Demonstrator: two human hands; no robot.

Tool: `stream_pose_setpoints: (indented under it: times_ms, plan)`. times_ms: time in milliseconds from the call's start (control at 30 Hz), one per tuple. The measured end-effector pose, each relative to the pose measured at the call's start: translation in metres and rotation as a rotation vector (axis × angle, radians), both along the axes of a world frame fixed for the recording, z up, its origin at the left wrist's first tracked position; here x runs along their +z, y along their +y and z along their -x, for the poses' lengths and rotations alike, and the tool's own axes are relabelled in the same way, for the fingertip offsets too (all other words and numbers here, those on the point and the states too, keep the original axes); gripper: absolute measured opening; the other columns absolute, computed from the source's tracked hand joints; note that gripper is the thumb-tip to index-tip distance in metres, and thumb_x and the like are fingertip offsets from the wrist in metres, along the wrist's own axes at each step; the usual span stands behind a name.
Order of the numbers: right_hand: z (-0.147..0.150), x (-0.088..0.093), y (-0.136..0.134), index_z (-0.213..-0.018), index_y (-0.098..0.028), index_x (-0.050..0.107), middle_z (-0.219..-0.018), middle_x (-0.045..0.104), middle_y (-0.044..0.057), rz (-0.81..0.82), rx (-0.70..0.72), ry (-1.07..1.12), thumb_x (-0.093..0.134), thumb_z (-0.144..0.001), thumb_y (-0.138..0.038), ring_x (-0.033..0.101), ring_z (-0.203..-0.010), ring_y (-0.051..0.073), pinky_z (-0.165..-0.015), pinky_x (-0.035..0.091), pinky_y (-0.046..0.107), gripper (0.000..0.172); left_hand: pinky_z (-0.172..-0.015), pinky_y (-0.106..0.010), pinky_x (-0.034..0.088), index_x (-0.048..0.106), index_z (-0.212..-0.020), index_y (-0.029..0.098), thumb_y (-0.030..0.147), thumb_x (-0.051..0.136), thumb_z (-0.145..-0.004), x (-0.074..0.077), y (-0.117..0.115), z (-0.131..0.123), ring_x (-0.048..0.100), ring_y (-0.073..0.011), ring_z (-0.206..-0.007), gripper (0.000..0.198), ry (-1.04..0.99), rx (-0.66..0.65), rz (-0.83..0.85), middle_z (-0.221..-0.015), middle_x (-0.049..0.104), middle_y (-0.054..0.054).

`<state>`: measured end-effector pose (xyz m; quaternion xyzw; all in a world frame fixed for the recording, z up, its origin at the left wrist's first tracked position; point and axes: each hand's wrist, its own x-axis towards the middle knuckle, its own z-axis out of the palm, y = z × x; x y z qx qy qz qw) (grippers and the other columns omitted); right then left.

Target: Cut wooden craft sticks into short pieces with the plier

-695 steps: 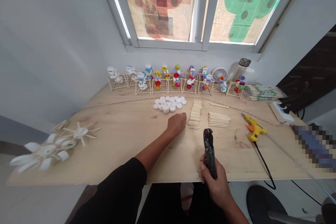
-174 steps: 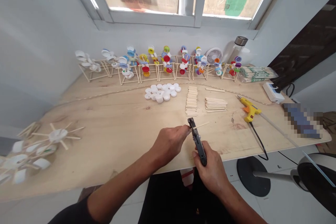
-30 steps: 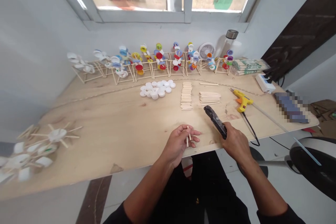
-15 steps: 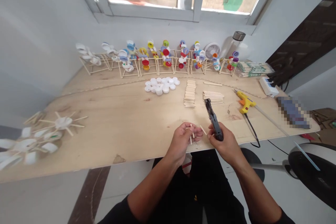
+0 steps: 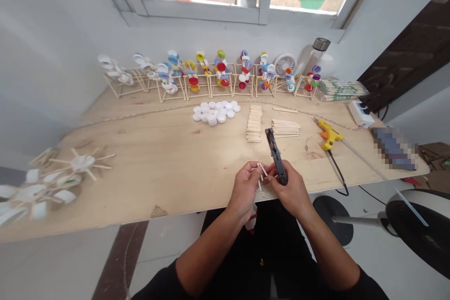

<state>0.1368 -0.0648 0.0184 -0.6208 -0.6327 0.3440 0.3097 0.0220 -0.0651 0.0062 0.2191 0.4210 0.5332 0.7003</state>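
Short wooden sticks are pinched in my left hand, close to the table's front edge. My right hand holds a black cutting tool that looks like pliers, its jaws pointing away from me. Its fingertips also grip one short stick, which meets the sticks in my left hand. The two hands are almost touching. Ahead of them lie a column of short sticks and a stack of longer sticks.
White bottle caps cluster mid-table. Stick frames with coloured cap wheels line the back. A yellow glue gun with its cord, a power strip and bagged sticks are right. Stick-spoked wheels lie left.
My right hand has moved left with the black tool, bringing its stick against those in my left hand. My left hand has barely moved.
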Motion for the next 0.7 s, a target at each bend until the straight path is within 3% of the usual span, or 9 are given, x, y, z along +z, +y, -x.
stream_pose_setpoints:
  times_ms: [400,700]
  plan:
    - [0.0036,-0.0003,0.0031,-0.088,-0.021,0.054,-0.075,0.066,0.0,-0.023,-0.005,0.015,0.054,-0.072,-0.02,0.061,-0.067,0.017,-0.065,0.046,0.027,0.016,-0.065,-0.025,0.045,0.054,-0.079,0.015,0.037,0.065,-0.068,0.0023,0.0028,-0.0018,0.061,-0.0145,-0.066,0.027,0.007,0.036,-0.007,-0.072,0.065,-0.003]
    - [-0.0056,-0.0044,0.0057,-0.093,-0.021,0.053,-0.077,0.064,0.0,-0.033,-0.035,0.091,0.054,-0.071,-0.02,0.061,-0.07,0.016,-0.066,0.047,0.027,0.022,-0.079,-0.037,0.046,0.051,-0.081,0.015,0.031,0.064,-0.071,-0.0032,0.0085,0.0036,0.064,-0.0207,-0.082,0.023,-0.072,0.064,0.039,-0.084,0.068,-0.01]
